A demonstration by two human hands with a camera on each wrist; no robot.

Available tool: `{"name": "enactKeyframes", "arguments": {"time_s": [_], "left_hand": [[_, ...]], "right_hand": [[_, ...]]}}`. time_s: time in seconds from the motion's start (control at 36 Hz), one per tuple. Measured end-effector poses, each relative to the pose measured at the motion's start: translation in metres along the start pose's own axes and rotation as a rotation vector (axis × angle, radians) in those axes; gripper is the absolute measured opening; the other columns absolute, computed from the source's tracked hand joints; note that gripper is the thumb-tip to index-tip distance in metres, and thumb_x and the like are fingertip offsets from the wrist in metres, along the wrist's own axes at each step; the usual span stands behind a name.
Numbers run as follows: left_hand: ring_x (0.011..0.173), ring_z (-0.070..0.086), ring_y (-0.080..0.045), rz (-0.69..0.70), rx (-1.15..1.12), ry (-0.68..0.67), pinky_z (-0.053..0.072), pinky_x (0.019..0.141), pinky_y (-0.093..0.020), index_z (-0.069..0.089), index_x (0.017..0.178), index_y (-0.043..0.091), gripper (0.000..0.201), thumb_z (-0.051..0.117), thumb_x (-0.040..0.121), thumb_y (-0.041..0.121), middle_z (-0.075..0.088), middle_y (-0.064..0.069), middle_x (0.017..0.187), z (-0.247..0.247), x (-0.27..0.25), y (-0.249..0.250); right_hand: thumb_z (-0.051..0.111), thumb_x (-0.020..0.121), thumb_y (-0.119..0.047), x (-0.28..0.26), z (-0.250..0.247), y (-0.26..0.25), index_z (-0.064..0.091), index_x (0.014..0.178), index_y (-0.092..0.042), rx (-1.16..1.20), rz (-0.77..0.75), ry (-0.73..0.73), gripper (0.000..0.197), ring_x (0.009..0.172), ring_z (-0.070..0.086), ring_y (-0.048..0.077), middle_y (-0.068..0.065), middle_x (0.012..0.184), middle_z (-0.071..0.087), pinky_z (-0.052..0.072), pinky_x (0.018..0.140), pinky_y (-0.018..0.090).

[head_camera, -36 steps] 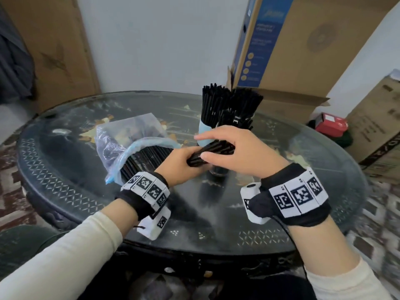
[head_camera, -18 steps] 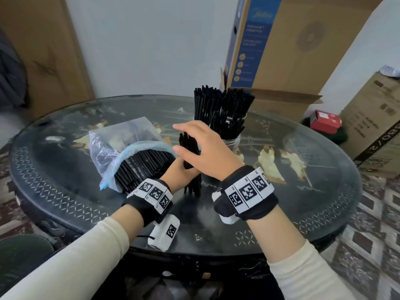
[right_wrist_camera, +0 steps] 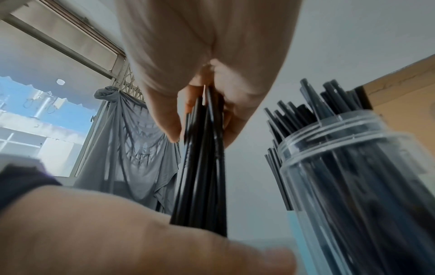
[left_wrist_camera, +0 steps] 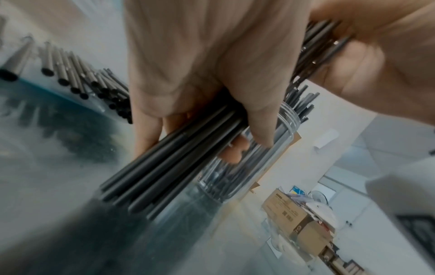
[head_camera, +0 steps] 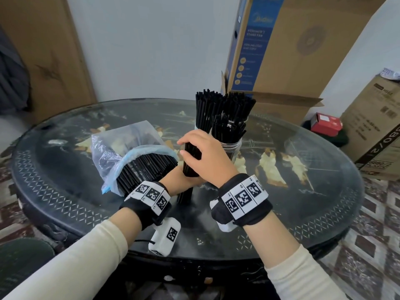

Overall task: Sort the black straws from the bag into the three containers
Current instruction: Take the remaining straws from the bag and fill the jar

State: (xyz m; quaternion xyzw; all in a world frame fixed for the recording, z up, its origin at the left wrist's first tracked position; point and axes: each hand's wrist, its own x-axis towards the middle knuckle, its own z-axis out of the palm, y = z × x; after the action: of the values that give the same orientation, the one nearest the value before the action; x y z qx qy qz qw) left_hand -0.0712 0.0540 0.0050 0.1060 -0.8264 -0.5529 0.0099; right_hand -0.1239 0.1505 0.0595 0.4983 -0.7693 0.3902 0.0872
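Observation:
A bundle of black straws (head_camera: 190, 163) stands upright with its lower ends on the glass table (head_camera: 303, 208). My left hand (head_camera: 181, 180) grips the bundle low down. My right hand (head_camera: 203, 154) holds its upper part with fingers curled round it. In the left wrist view the bundle (left_wrist_camera: 179, 160) passes through my left hand's fingers (left_wrist_camera: 259, 119). The right wrist view shows the same bundle (right_wrist_camera: 204, 163) between both hands. A clear plastic bag (head_camera: 129, 152) full of straws lies to the left. Behind the hands stand a clear jar (head_camera: 231, 148) and two more containers, all packed with straws (head_camera: 218, 111).
A tall cardboard fan box (head_camera: 281, 48) leans behind the table at the right. More cardboard boxes (head_camera: 374, 131) and a red box (head_camera: 324, 124) sit on the floor to the right. A wooden door (head_camera: 43, 57) is at the left.
The bundle has turned from lying slanted across my hands to standing upright on the table, and both hands have moved left and closer to the bag.

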Motion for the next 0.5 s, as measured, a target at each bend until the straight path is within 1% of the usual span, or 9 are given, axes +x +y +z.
{"name": "enactKeyframes", "arguments": {"time_s": [0.06, 0.17, 0.22, 0.31, 0.36, 0.39, 0.44, 0.47, 0.5], "left_hand": [[0.063, 0.057, -0.003, -0.02, 0.054, 0.008, 0.046, 0.059, -0.01, 0.059, 0.069, 0.016, 0.017, 0.063, 0.085, 0.017, 0.063, 0.003, 0.069, -0.002, -0.002, 0.002], [0.063, 0.06, 0.001, 0.038, -0.024, 0.022, 0.044, 0.055, -0.004, 0.057, 0.07, 0.024, 0.023, 0.057, 0.092, 0.021, 0.064, 0.009, 0.069, -0.008, -0.009, 0.012], [0.062, 0.061, 0.005, 0.13, -0.042, -0.059, 0.045, 0.058, -0.005, 0.057, 0.068, 0.028, 0.028, 0.056, 0.094, 0.018, 0.063, 0.014, 0.064, -0.013, -0.014, 0.022], [0.072, 0.059, 0.013, 0.168, 0.062, -0.307, 0.047, 0.068, -0.012, 0.061, 0.078, 0.044, 0.017, 0.059, 0.091, 0.033, 0.063, 0.018, 0.069, -0.024, -0.019, 0.032], [0.086, 0.057, 0.008, 0.121, 0.145, -0.436, 0.048, 0.083, -0.013, 0.054, 0.094, 0.049, 0.023, 0.067, 0.087, 0.032, 0.061, 0.019, 0.088, -0.031, -0.017, 0.03], [0.087, 0.056, 0.007, 0.121, 0.191, -0.469, 0.048, 0.085, -0.014, 0.051, 0.096, 0.042, 0.029, 0.069, 0.086, 0.023, 0.058, 0.017, 0.093, -0.032, -0.017, 0.031], [0.076, 0.057, 0.008, 0.153, 0.201, -0.518, 0.049, 0.077, -0.012, 0.058, 0.091, 0.026, 0.018, 0.068, 0.086, 0.012, 0.058, 0.013, 0.086, -0.031, -0.018, 0.043], [0.071, 0.058, 0.005, 0.182, 0.181, -0.552, 0.05, 0.071, -0.014, 0.064, 0.087, 0.012, 0.005, 0.068, 0.086, 0.009, 0.06, 0.006, 0.08, -0.028, -0.02, 0.051], [0.07, 0.06, -0.003, 0.21, 0.156, -0.555, 0.051, 0.068, -0.017, 0.065, 0.084, 0.0, 0.009, 0.068, 0.086, 0.008, 0.061, -0.001, 0.075, -0.024, -0.019, 0.056]], "right_hand": [[0.066, 0.087, -0.011, -0.001, -0.003, -0.001, 0.064, 0.114, -0.009, 0.006, 0.015, -0.009, 0.027, 0.108, 0.051, 0.005, 0.002, 0.114, 0.06, 0.039, 0.098, 0.02], [0.077, 0.079, -0.032, -0.006, -0.02, -0.01, 0.03, 0.147, -0.017, 0.069, 0.101, 0.1, 0.084, 0.132, 0.034, 0.012, 0.002, 0.141, 0.033, 0.032, 0.111, 0.03], [0.083, 0.071, -0.041, -0.009, -0.033, -0.018, 0.02, 0.15, -0.022, 0.118, 0.167, 0.087, 0.103, 0.126, 0.033, 0.011, -0.002, 0.137, 0.028, 0.034, 0.109, 0.032], [0.089, 0.062, -0.041, -0.014, -0.05, -0.026, 0.017, 0.148, -0.033, 0.215, 0.273, -0.131, 0.112, 0.114, 0.035, 0.002, -0.009, 0.127, 0.025, 0.037, 0.108, 0.032], [0.09, 0.06, -0.038, -0.018, -0.055, -0.028, 0.031, 0.141, -0.039, 0.287, 0.349, -0.271, 0.1, 0.112, 0.049, 0.0, -0.011, 0.125, 0.036, 0.047, 0.103, 0.036], [0.09, 0.063, -0.034, -0.02, -0.055, -0.028, 0.043, 0.135, -0.036, 0.329, 0.369, -0.313, 0.085, 0.104, 0.057, 0.001, -0.012, 0.117, 0.048, 0.052, 0.095, 0.033], [0.084, 0.074, -0.022, -0.022, -0.054, -0.026, 0.065, 0.113, -0.022, 0.349, 0.316, -0.32, 0.044, 0.088, 0.064, 0.002, -0.014, 0.092, 0.063, 0.051, 0.083, 0.018], [0.08, 0.078, -0.014, -0.023, -0.055, -0.026, 0.07, 0.1, -0.014, 0.35, 0.279, -0.287, 0.024, 0.084, 0.064, 0.002, -0.009, 0.087, 0.066, 0.048, 0.08, 0.014], [0.076, 0.081, -0.007, -0.023, -0.055, -0.025, 0.07, 0.09, -0.007, 0.368, 0.258, -0.245, 0.011, 0.082, 0.064, 0.005, -0.003, 0.085, 0.068, 0.048, 0.078, 0.013]]}}
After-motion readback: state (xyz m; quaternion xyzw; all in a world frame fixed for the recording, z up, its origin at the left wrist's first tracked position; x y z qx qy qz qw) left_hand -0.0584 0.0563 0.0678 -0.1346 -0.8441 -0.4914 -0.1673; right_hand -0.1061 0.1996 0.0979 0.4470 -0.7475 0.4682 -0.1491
